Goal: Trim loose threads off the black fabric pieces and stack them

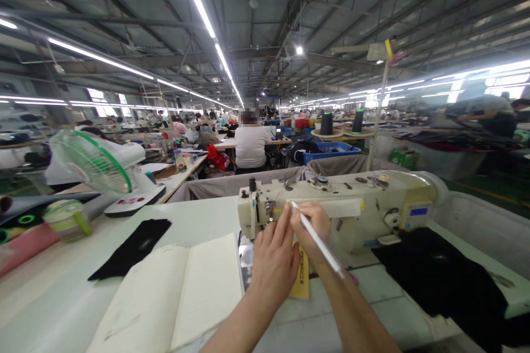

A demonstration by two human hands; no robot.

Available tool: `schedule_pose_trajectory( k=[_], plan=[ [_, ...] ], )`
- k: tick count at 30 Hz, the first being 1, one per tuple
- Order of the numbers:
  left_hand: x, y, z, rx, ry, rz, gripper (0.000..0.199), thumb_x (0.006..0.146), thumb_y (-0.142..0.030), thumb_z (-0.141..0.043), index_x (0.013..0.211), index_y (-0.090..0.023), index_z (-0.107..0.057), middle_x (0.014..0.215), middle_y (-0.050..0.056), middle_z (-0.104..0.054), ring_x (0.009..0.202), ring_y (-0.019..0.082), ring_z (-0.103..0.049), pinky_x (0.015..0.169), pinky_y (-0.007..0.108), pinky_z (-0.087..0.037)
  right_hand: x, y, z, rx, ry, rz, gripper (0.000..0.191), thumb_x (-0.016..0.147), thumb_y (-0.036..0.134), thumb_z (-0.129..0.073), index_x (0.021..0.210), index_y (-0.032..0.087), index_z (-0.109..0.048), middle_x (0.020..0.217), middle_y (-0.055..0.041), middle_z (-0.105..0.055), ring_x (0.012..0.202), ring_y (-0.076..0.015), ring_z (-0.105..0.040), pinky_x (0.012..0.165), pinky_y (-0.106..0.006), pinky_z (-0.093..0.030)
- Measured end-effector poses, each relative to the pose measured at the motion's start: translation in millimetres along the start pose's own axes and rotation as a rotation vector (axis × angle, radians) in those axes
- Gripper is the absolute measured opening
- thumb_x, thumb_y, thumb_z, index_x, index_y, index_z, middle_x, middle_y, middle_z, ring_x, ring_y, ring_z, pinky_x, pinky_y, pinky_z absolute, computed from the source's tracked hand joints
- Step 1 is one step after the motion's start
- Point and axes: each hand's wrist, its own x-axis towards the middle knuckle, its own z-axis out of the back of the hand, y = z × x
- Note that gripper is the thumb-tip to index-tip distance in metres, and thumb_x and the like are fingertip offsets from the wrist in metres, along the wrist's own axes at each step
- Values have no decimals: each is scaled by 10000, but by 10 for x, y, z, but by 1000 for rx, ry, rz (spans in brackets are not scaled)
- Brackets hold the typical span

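Observation:
My right hand (317,224) grips a white pen (321,245) between its fingers. The pen's tip is up against the front of a cream sewing machine (348,231), near a pale paper strip (345,208) stuck along its arm. Just to the left, my left hand (271,259) lies with its fingers stretched out against the machine, close to the pen tip. It holds nothing that I can see. Partly hidden behind my hands is a yellow card (303,284) with dark print. An open notebook (211,270) with mostly blank pages lies left of my left forearm.
Folded black fabric (132,248) lies left of the notebook, and more black fabric (434,276) right of the machine. A green-rimmed fan (99,162) and a lidded jar (68,218) stand at left. Ahead, a person in white (251,146) sits near a blue crate (331,150).

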Motion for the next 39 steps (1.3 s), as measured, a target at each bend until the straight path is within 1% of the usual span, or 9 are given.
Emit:
schedule_pose_trajectory(
  k=[7,11,18,23,28,33,39],
  plan=[
    [-6,-2,-3,-4,-1,6,515,859,-163,-564,1373,-141,-539,1546,108,-437,1046,267,-565,844,391,-491,12,-7,17,-4,19,33,138,867,133,-636,894,230,-541,781,-15,-652,695,-170,-623,647,-321,-536],
    [-4,-3,-4,-14,5,7,519,877,-167,-544,1394,-130,-517,1557,107,-421,1051,267,-559,838,397,-487,13,-7,17,-14,12,15,114,879,154,-627,890,231,-544,780,-11,-655,692,-168,-627,650,-320,-537],
    [13,-10,17,7,3,9,529,896,-168,-517,1424,-147,-489,1554,103,-426,1077,271,-561,861,401,-485,-2,19,19,77,-36,-77,119,879,144,-607,882,234,-530,800,-21,-651,724,-176,-648,663,-331,-549],
    [41,-6,25,35,-20,0,536,877,-159,-531,1413,-152,-504,1540,106,-447,1059,273,-569,856,405,-492,9,18,23,42,-34,-52,117,881,166,-609,860,237,-518,753,-11,-633,669,-172,-623,623,-326,-538],
    [54,-17,41,40,-18,10,520,875,-162,-543,1395,-158,-521,1533,109,-456,1052,273,-571,848,412,-500,15,16,26,19,3,-49,109,901,182,-595,863,243,-514,761,-21,-642,684,-180,-626,631,-335,-546],
    [46,-12,47,33,-10,10,488,882,-167,-538,1369,-140,-539,1539,113,-446,1031,270,-571,837,415,-499,9,0,13,42,-15,-15,107,895,157,-601,862,228,-528,747,-14,-633,671,-169,-614,626,-323,-534],
    [48,6,57,8,-16,8,504,875,-151,-538,1378,-165,-531,1535,94,-455,1063,274,-558,856,410,-500,10,25,14,42,-9,-53,104,889,159,-602,854,228,-532,776,-26,-648,702,-175,-632,645,-327,-545]
  ],
)
